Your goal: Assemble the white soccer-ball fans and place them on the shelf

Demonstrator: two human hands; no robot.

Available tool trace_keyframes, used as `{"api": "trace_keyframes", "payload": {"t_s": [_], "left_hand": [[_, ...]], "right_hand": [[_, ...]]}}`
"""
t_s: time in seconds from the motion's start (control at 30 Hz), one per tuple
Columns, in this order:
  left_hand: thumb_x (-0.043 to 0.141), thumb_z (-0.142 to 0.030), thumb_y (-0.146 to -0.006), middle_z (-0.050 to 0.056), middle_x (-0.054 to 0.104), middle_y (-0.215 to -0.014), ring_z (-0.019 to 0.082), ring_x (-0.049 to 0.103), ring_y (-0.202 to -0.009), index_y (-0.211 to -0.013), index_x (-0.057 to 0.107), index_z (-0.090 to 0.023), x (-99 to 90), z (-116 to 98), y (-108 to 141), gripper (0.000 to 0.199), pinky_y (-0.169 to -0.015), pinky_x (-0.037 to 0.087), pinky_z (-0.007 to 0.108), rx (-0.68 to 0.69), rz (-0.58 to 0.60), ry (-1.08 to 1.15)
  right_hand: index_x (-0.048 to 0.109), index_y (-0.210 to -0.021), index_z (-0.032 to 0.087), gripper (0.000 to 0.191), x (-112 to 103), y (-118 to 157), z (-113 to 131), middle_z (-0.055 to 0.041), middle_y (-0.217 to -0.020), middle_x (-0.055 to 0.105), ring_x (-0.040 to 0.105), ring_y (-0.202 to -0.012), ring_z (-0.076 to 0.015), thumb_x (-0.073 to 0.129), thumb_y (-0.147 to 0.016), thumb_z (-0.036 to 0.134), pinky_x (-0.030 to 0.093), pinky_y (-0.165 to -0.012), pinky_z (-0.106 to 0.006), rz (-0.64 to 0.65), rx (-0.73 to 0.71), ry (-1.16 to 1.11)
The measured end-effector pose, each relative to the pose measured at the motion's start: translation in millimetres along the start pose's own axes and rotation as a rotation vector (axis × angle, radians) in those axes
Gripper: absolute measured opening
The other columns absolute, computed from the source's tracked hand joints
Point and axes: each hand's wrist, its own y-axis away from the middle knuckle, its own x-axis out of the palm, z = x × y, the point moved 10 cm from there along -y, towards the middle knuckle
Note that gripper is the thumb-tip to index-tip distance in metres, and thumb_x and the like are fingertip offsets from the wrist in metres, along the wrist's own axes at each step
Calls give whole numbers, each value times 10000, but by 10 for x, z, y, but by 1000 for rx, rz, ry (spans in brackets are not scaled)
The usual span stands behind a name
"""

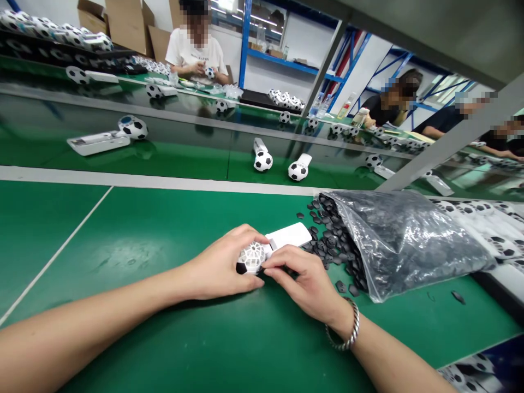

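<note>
My left hand (223, 265) is wrapped round a small soccer-ball-shaped head (252, 256), thumb below and fingers above. The ball shows a white lattice with a black patch on its lower left. A flat white handle (290, 236) extends from it to the upper right and lies near the green table. At the ball's lower right, my right hand (301, 275) pinches thumb and forefinger against its side. A small dark piece shows at those fingertips, mostly hidden. Loose black pentagonal pieces (327, 240) lie just beyond my right hand, spilling from a clear plastic bag (409, 245).
A light rail (164, 184) separates my table from a green conveyor (196, 153) carrying several soccer-ball items with white handles. A slanted metal post (442, 136) rises at right. Trays of white-and-black parts (503, 240) stand at the right edge. Several people sit across the line.
</note>
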Motion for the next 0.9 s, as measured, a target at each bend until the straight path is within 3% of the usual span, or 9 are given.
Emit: {"api": "trace_keyframes", "payload": {"t_s": [0.17,0.4,0.77,0.83,0.9], "left_hand": [[584,-258,-679,26,507,-1051,206,479,-990,-1033,507,-239,-26,7,0,363,-844,408,334,14,-99,-45],[557,-196,-650,27,518,-1007,205,491,-945,-991,500,-228,-38,-11,-5,347,-821,411,333,8,-145,-61],[541,-160,-646,16,524,-981,194,492,-941,-964,502,-222,-51,-19,17,326,-814,404,317,27,-215,-62],[550,-181,-655,9,531,-962,180,513,-869,-963,506,-222,-65,19,4,315,-747,420,298,-16,-203,-26],[557,-211,-667,2,540,-933,156,519,-756,-971,505,-223,-93,108,-7,309,-649,419,273,-100,-194,21]], "right_hand": [[607,-799,204,63,11,-3,-128,-1,-740,627,559,-652,-117,550,-804,232,449,-604,-238,-30,109,13],[586,-750,202,61,-5,-15,-213,4,-717,611,543,-636,-113,583,-783,253,444,-577,-226,-75,167,-18],[568,-733,187,142,70,-66,-299,19,-696,575,506,-506,-71,605,-763,321,436,-484,-197,-17,202,-121],[558,-752,192,152,-68,-95,-256,12,-710,577,516,-533,-84,613,-753,333,447,-506,-211,-79,142,-35],[560,-837,199,155,-351,-112,-229,-25,-833,597,565,-712,-133,590,-770,336,476,-628,-253,-239,60,138]]}}
